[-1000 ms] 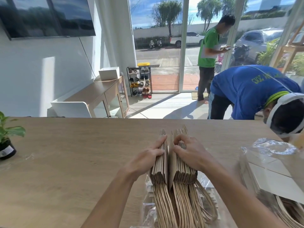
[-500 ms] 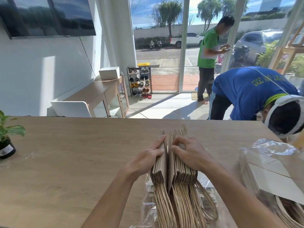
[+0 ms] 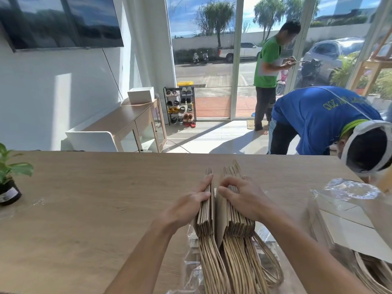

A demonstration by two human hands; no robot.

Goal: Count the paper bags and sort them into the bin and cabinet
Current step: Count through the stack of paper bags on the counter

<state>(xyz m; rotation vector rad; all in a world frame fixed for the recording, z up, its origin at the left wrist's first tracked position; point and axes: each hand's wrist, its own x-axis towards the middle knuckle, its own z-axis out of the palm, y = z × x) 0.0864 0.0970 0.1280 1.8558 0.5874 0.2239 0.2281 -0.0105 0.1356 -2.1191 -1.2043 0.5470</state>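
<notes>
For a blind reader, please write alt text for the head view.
Two hands, left and right, split a stack of brown paper bags standing on edge on a wooden table. A plant sits far left, a plastic-wrapped pack right.

The surface [image 3: 89,219] is a pale wood-grain top running the full width of the view. A stack of brown paper bags [image 3: 227,225] stands on edge near its middle over crumpled clear plastic wrap [image 3: 192,270], split into 2 bundles with twisted handles trailing toward the near edge. A small potted plant [image 3: 9,181] sits at the far left, and a plastic-wrapped pack of more bags [image 3: 350,225] lies at the right.
</notes>
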